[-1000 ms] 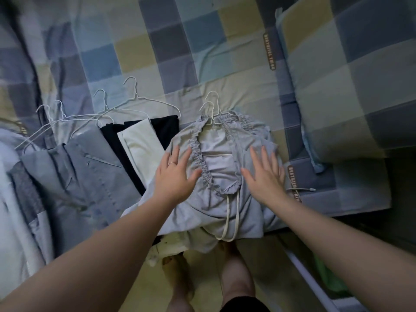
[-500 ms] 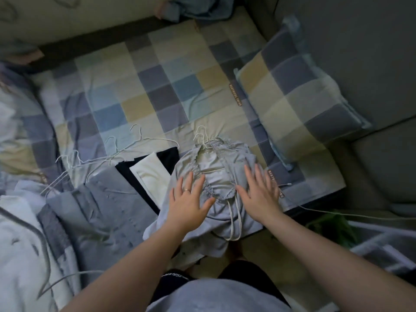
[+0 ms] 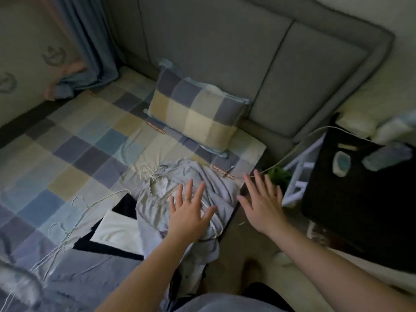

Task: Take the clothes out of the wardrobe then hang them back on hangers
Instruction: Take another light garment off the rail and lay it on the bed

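A light grey garment (image 3: 157, 199) with a gathered neckline lies on a white wire hanger (image 3: 147, 173) at the bed's near edge. My left hand (image 3: 188, 216) rests flat on it with fingers spread. Off the garment to the right, my right hand (image 3: 262, 204) hovers open past the bed's edge, touching nothing. Left of the grey garment lie a black and white garment (image 3: 114, 230) and a grey-blue one (image 3: 74, 273), with several more wire hangers (image 3: 67, 224) beside them.
The bed (image 3: 67, 140) has a checked sheet, with a checked pillow (image 3: 193, 113) against a grey padded headboard (image 3: 225, 52). A black bedside surface (image 3: 360, 188) with small items stands at right, a white rack (image 3: 301, 167) and cable beside it. A curtain (image 3: 90, 46) hangs at back left.
My view has swung up and to the right. My right hand has lifted off the grey garment and moved right past the bed edge; the left hand stays on it.
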`<state>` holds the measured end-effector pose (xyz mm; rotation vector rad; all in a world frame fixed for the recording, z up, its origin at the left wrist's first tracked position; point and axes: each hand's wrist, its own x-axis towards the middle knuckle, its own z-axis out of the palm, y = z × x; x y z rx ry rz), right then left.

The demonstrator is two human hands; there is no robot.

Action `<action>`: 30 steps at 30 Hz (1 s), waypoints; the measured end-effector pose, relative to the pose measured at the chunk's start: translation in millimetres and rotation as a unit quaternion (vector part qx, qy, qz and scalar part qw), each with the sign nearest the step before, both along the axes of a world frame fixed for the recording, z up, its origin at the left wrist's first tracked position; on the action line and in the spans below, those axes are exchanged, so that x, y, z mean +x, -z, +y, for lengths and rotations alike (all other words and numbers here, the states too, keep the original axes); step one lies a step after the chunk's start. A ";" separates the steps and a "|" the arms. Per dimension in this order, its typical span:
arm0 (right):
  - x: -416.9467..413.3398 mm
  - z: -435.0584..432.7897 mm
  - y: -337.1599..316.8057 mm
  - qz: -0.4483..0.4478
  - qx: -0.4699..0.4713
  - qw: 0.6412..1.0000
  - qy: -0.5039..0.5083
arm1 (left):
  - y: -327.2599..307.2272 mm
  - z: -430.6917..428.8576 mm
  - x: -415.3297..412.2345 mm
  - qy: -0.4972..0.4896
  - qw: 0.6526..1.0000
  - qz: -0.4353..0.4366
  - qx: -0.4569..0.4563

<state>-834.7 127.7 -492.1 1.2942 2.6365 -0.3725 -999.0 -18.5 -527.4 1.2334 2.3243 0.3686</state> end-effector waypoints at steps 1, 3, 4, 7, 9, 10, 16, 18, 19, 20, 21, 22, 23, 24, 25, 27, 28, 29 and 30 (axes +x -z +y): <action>15.5 0.3 -7.1 0.006 0.012 1.000 0.018 | -6.4 11.0 9.9 0.026 1.000 0.006 0.008; 50.1 2.2 -22.7 0.020 0.035 0.997 0.061 | -18.9 34.9 33.8 0.079 0.996 0.020 0.028; 69.1 3.3 -30.5 0.027 0.043 0.995 0.085 | -25.4 47.0 47.4 0.103 0.993 0.027 0.040; 134.2 5.0 -53.2 0.046 0.076 0.984 0.156 | -44.6 82.4 97.8 0.179 0.980 0.044 0.079; 182.7 2.9 -69.5 0.062 0.102 0.972 0.204 | -62.0 103.1 140.5 0.230 0.966 0.055 0.107; 203.4 1.3 -76.6 0.068 0.112 0.966 0.225 | -71.2 110.6 159.9 0.249 0.959 0.056 0.119; 389.0 -26.7 -127.0 0.072 0.190 0.909 0.364 | -132.6 151.3 333.3 0.395 0.893 0.036 0.212; 457.2 -40.6 -144.6 0.062 0.214 0.890 0.399 | -152.8 161.2 401.4 0.442 0.864 0.038 0.237; 490.2 -48.7 -153.8 0.057 0.226 0.879 0.415 | -162.4 164.9 435.3 0.466 0.847 0.036 0.252; 522.9 -56.6 -163.8 0.053 0.239 0.868 0.432 | -172.5 169.0 469.6 0.489 0.829 0.031 0.270; 554.5 -64.6 -174.7 0.050 0.253 0.857 0.447 | -181.7 173.9 503.8 0.512 0.808 0.025 0.289; 584.7 -72.8 -185.6 0.048 0.265 0.847 0.459 | -191.7 177.8 537.1 0.533 0.787 0.020 0.309; 614.0 -81.8 -197.5 0.044 0.279 0.836 0.470 | -203.2 180.5 570.9 0.552 0.766 0.017 0.328; 641.4 -91.7 -210.3 0.038 0.295 0.825 0.481 | -215.5 182.3 604.4 0.568 0.746 0.011 0.347; 666.9 -102.5 -223.1 0.032 0.309 0.813 0.492 | -228.2 183.0 637.3 0.583 0.726 0.001 0.364; 712.4 -126.5 -250.4 0.028 0.334 0.791 0.512 | -255.7 179.1 700.6 0.612 0.686 -0.022 0.393; 733.4 -139.0 -264.3 0.023 0.347 0.779 0.522 | -269.7 175.6 730.9 0.623 0.666 -0.028 0.410; 753.3 -151.0 -279.1 0.015 0.363 0.764 0.533 | -283.6 171.9 759.7 0.633 0.646 -0.030 0.427; 772.5 -162.8 -294.4 0.004 0.380 0.748 0.544 | -298.0 167.4 787.2 0.641 0.625 -0.033 0.444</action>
